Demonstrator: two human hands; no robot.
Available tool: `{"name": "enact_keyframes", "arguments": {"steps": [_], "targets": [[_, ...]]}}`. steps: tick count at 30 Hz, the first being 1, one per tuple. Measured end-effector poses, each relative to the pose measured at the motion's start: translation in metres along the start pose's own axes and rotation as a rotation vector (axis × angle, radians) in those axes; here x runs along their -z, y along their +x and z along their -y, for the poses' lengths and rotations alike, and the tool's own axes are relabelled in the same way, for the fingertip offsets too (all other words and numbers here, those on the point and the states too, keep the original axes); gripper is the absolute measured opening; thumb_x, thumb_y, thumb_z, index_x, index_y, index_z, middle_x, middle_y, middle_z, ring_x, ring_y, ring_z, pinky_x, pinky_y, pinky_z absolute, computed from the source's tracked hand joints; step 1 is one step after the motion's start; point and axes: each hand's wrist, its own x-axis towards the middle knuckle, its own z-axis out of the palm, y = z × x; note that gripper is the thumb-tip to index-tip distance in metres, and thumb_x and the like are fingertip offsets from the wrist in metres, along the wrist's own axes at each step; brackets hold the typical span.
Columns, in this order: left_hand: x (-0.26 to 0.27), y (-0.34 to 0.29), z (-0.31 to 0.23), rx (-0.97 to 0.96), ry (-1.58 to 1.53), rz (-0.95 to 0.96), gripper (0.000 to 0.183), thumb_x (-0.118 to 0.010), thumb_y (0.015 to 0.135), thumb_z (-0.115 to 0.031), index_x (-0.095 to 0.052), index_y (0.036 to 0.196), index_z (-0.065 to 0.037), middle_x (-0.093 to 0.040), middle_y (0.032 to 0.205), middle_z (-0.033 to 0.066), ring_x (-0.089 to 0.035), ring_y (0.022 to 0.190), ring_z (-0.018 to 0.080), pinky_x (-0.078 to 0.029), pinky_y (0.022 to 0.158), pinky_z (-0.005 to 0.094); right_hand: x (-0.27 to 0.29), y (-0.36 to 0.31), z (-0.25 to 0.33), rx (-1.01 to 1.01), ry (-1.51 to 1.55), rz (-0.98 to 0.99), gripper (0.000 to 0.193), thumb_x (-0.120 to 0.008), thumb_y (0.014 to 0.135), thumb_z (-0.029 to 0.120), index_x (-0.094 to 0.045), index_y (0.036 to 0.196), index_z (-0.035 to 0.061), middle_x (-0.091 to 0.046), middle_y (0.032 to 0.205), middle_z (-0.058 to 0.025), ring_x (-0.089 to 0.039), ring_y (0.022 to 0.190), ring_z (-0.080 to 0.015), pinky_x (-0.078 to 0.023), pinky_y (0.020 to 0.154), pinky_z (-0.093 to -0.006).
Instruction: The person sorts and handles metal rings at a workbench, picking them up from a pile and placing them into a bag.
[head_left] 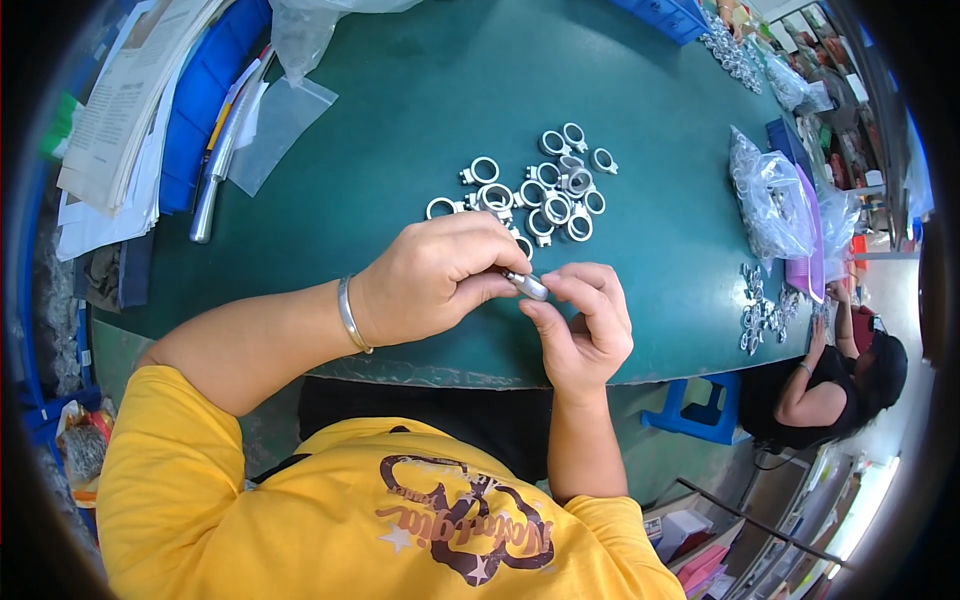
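Observation:
In front of me, over the table's near edge, my left hand (430, 275) pinches one end of a small silver clamp (529, 287) seen nearly edge-on. At its other end are the thumb and forefinger of my right hand (588, 325), closed on it too. Something small and dark shows at the left fingertips, too little to name. Just beyond my hands lies a loose cluster of silver ring clamps (557, 208), each a round band with a small lug. Several touch or overlap, and my left hand partly hides the nearest ones.
The green table (380, 120) bears a clear plastic bag (285, 135), a metal-handled tool (207, 200), a blue bin (195, 120) and papers (125, 110) at left. Right are a bagged purple basket (808, 235), small metal parts (755, 310), a blue stool (690, 412) and a seated co-worker (820, 390).

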Motion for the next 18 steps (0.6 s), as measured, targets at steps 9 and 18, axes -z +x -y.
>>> {"name": "enact_keyframes", "arguments": {"steps": [9, 18], "targets": [[0.004, 0.001, -0.005, 0.091, -0.037, 0.007, 0.019, -0.073, 0.066, 0.001, -0.062, 0.081, -0.001, -0.061, 0.076, 0.0082, -0.059, 0.067, 0.0173, -0.046, 0.057, 0.0245, -0.002, 0.002, 0.005, -0.160, 0.084, -0.001, 0.024, -0.071, 0.065, -0.005, -0.063, 0.088, -0.0018, -0.062, 0.079, -0.0122, -0.059, 0.067, -0.0185, -0.046, 0.057, -0.0250], [0.010, 0.005, -0.002, 0.041, 0.014, -0.130, 0.008, -0.067, 0.074, -0.002, -0.062, 0.079, -0.002, -0.060, 0.075, 0.0085, -0.056, 0.064, 0.0158, -0.043, 0.055, 0.0233, -0.004, -0.008, -0.001, -0.277, 0.135, -0.027, 0.014, -0.063, 0.076, -0.006, -0.062, 0.090, -0.0052, -0.064, 0.076, -0.0115, -0.061, 0.064, -0.0142, -0.048, 0.059, -0.0218]]}}
